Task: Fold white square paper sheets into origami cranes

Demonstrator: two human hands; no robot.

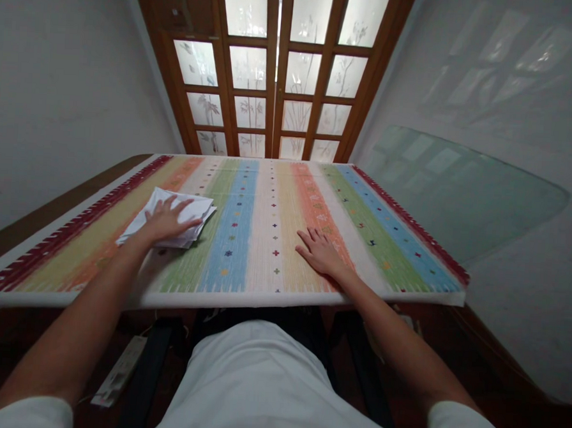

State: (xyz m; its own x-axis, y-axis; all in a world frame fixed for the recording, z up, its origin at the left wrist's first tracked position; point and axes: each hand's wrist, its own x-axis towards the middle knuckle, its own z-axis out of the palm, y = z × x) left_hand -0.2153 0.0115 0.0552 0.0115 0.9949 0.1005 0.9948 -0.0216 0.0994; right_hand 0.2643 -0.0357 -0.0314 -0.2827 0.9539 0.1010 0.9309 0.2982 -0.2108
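Note:
A stack of white paper sheets (195,210) lies on the left part of the striped tablecloth (264,264), its edges unevenly lined up. My left hand (167,220) rests on top of the stack with its fingers spread, hiding part of the sheets. To the right, my right hand (321,251) lies flat on the cloth over a yellow and orange stripe, fingers apart and nothing in them. Between the hands run green, blue and white stripes with small printed motifs.
Wooden doors (275,98) with frosted panes stand beyond the table's far edge. Walls rise on both sides, with a greenish translucent panel (460,191) at the right. Below the table's front edge, a white power strip (119,371) lies at the left by a dark chair armrest (146,373).

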